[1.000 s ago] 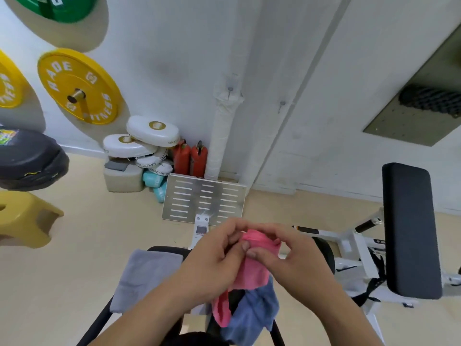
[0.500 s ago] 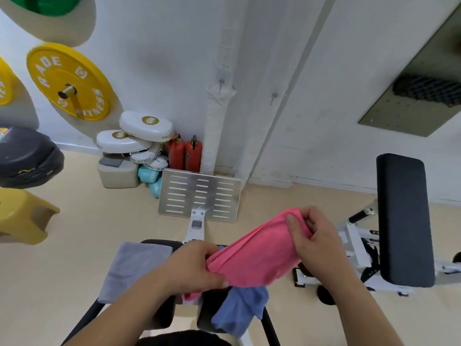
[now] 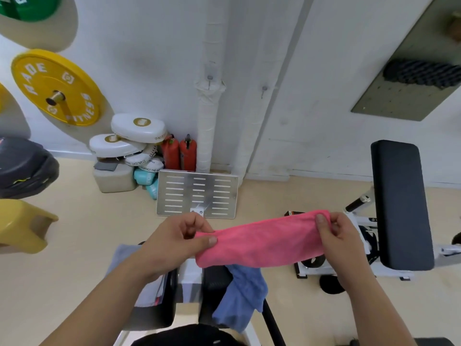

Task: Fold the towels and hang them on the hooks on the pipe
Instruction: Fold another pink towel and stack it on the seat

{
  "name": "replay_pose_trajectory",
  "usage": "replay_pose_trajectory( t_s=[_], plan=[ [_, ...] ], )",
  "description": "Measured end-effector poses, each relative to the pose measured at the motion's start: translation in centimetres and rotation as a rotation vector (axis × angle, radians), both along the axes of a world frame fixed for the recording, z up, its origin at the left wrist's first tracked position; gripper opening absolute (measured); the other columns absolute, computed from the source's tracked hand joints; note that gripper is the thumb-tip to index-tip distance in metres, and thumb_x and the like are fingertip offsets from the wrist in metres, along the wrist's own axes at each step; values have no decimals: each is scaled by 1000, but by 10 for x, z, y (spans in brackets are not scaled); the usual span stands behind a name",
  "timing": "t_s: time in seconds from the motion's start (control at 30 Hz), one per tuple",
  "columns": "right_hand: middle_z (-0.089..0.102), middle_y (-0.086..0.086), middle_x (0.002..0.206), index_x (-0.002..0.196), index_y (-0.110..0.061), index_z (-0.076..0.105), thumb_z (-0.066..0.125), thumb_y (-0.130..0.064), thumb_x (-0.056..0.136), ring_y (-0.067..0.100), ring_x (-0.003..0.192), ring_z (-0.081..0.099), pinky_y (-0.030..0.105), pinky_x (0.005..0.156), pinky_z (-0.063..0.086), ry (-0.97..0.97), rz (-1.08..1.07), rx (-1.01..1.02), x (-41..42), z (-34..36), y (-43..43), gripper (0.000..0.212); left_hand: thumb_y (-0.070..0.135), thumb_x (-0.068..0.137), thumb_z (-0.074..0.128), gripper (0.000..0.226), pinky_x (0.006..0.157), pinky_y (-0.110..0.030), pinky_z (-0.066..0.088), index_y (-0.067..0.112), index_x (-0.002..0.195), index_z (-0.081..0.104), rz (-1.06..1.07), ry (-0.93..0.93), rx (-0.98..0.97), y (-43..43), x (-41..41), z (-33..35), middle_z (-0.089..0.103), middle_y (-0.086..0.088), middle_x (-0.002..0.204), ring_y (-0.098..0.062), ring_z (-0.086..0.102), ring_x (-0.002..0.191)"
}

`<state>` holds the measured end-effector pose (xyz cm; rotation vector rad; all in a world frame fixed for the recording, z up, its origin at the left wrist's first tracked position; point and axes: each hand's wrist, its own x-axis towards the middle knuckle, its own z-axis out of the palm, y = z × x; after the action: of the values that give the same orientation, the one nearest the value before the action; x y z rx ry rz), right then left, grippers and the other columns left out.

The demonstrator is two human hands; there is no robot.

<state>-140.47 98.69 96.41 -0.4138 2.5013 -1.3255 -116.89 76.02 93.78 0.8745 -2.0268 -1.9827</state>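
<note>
Both hands are on the pink towel, stretched as a folded band between them. The left hand pinches its left end, thumb on top; the right hand pinches the higher right end. The towel is up in the air, above a blue towel draped over a black seat. A grey towel lies below the left forearm. Ahead, the white wrapped pipe carries a hook.

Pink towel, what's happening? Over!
Left hand and right hand pinch pink towel ends, stretched flat. Pipe hooks empty. Nothing blocking.
</note>
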Motion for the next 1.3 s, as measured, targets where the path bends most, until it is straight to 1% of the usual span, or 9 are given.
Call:
replay_pose_trajectory(
  t_s=[0.17,0.33,0.5,0.67,0.87,0.93,1.1,1.17,1.3],
  plan=[
    [67,-1,91,95,-25,58,56,-34,103,21,90,63,30,70,45,10,-3,8,2,0,-8,12,5,79,86,52,90,-37,60,28,122,67,17,-86,-14,4,3,-14,79,-10,90,-25,77,89],
    [68,1,87,97,-24,59,56,-35,103,12,82,62,26,65,43,69,42,41,5,8,-18,13,8,79,83,22,71,-32,55,29,83,77,-89,-202,-256,12,5,-28,76,-1,81,-10,68,70],
    [68,3,88,100,-22,59,57,-34,103,15,84,62,25,64,40,90,59,5,1,14,-20,13,5,78,80,23,83,-27,55,27,76,75,-180,-47,-238,31,10,-35,72,15,108,-11,70,102],
    [71,-1,86,97,-23,62,61,-31,101,13,82,66,29,65,45,98,108,-58,9,19,-24,9,2,75,83,23,75,-14,51,25,74,82,-225,-87,-179,43,8,-61,70,9,113,-4,68,104],
    [70,-15,78,93,-29,63,63,-28,100,-7,74,62,17,64,46,149,165,-96,12,23,-15,7,2,80,78,28,74,-7,46,30,83,81,47,-90,-293,46,6,-74,76,15,90,-3,69,88],
    [70,-19,78,92,-30,64,64,-24,100,-7,74,62,6,63,44,154,197,-117,11,22,-10,10,1,82,77,28,75,-6,46,27,90,82,95,-83,-398,43,6,-74,75,16,88,-1,68,87],
    [69,-19,75,92,-28,65,63,-16,101,-7,71,61,4,65,45,155,205,-145,12,18,1,15,19,89,74,18,78,-13,44,31,100,81,53,-138,-803,38,7,-67,68,23,96,-2,58,90],
    [70,-18,77,92,-27,65,62,-15,101,-7,72,61,5,66,46,156,175,-149,10,13,5,16,19,87,77,13,76,-15,47,31,89,82,85,-136,-764,36,8,-61,69,23,91,-1,60,87],
    [73,-18,83,96,-29,66,59,-17,102,-6,81,64,13,71,45,123,112,-110,5,0,10,15,2,77,81,23,74,-27,58,23,69,81,238,-143,-321,32,7,-39,75,9,81,-7,70,76]
  ],
)
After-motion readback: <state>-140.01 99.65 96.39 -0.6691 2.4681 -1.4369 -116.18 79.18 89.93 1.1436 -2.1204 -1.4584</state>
